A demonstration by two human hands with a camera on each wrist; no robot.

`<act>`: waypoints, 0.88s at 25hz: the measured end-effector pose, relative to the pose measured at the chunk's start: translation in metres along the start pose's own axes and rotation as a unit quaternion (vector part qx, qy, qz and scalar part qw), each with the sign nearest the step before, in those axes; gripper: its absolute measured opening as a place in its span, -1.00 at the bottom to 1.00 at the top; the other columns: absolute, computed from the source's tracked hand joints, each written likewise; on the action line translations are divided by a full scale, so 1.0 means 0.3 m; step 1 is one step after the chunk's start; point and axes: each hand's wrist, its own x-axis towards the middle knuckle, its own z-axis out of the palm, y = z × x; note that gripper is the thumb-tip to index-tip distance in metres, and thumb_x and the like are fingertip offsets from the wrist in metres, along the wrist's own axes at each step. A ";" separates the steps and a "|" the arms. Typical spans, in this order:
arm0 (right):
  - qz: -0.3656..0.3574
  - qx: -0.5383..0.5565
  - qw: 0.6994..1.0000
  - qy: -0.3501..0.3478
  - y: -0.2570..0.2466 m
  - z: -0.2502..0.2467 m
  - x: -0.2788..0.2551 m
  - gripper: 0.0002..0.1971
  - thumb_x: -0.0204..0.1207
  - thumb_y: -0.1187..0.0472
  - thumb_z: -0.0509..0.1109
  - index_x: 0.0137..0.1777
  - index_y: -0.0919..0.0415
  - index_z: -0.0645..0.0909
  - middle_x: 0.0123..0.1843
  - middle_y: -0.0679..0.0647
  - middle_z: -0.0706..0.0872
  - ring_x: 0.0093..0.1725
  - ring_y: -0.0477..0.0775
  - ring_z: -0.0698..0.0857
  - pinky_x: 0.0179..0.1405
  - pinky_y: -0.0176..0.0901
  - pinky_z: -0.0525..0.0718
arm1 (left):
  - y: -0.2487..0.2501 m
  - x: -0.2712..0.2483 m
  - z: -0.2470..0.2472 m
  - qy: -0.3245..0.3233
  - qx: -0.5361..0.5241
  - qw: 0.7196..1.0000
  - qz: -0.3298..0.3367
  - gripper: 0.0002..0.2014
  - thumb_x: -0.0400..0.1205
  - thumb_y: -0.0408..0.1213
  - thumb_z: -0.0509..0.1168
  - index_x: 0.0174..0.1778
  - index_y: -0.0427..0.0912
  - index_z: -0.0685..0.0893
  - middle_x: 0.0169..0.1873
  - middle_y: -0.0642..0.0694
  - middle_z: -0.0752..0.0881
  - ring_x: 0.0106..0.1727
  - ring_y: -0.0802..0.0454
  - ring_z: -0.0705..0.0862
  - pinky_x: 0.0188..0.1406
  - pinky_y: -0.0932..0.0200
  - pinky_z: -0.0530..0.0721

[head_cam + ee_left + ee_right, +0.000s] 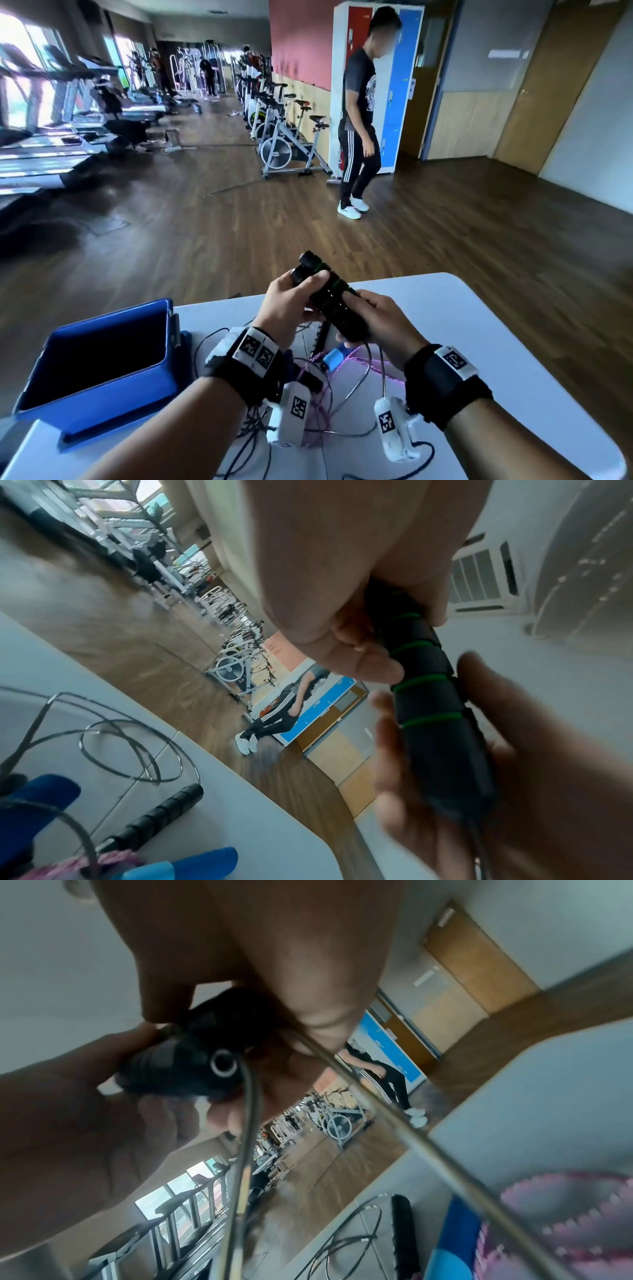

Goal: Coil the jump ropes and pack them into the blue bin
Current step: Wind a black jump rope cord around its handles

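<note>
Both hands hold a pair of black jump-rope handles with green rings [327, 294] together above the white table [479, 342]. My left hand [291, 301] grips their upper part, my right hand [380, 322] grips the lower ends. The same handles [431, 696] fill the left wrist view, and their butt ends [192, 1058] show in the right wrist view with the thin dark cord [246, 1139] hanging from them. The blue bin [102, 359] stands open at the left of the table. A pink rope [315, 421], blue handles [334, 358] and another black handle [154, 818] lie on the table below my hands.
Tangled black cords [253, 428] spread across the table's near side. A person [359, 113] walks on the wooden floor beyond the table, near the lockers [400, 85]. Exercise bikes [287, 140] line the wall and treadmills [41, 137] stand at the left.
</note>
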 end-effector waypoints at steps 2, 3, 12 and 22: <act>0.033 0.033 0.999 -0.013 0.002 0.011 -0.014 -0.72 0.72 0.06 0.36 0.05 0.33 0.66 -0.27 0.21 0.74 -0.35 0.25 0.72 -0.35 -0.03 0.64 | 0.005 -0.009 -0.015 0.006 -0.020 1.000 -0.007 -0.90 0.69 -0.23 0.40 0.02 -0.18 0.70 -0.24 -0.14 0.77 -0.33 0.03 0.72 -0.38 0.15 0.71; 0.028 0.021 0.999 -0.008 0.001 0.012 -0.010 -0.72 0.71 0.07 0.37 0.03 0.34 0.66 -0.28 0.23 0.72 -0.41 0.19 0.68 -0.43 -0.10 0.60 | 0.006 -0.011 -0.017 0.010 -0.027 1.000 -0.010 -0.89 0.69 -0.22 0.39 0.03 -0.18 0.70 -0.22 -0.15 0.78 -0.31 0.02 0.74 -0.36 0.14 0.72; -0.006 -0.049 0.999 -0.020 -0.063 -0.054 0.068 -0.70 0.62 0.12 0.49 -0.03 0.43 0.64 -0.39 0.23 0.56 -0.53 0.10 0.51 -0.55 -0.21 0.44 | 0.002 0.016 -0.027 0.189 0.226 0.943 0.154 -0.32 0.52 0.00 0.58 0.51 -0.09 0.49 0.31 -0.13 0.62 0.23 0.01 0.66 0.24 0.08 0.65; -0.032 -0.105 0.989 -0.102 -0.154 -0.086 0.073 -0.78 0.62 0.19 0.48 -0.05 0.40 0.66 -0.40 0.29 0.61 -0.58 0.13 0.52 -0.64 -0.19 0.34 | 0.096 0.008 0.052 -0.017 0.768 0.504 0.395 -0.45 0.44 0.17 0.31 0.26 -0.07 0.65 0.04 -0.01 0.73 0.11 -0.10 0.73 0.54 -0.17 0.41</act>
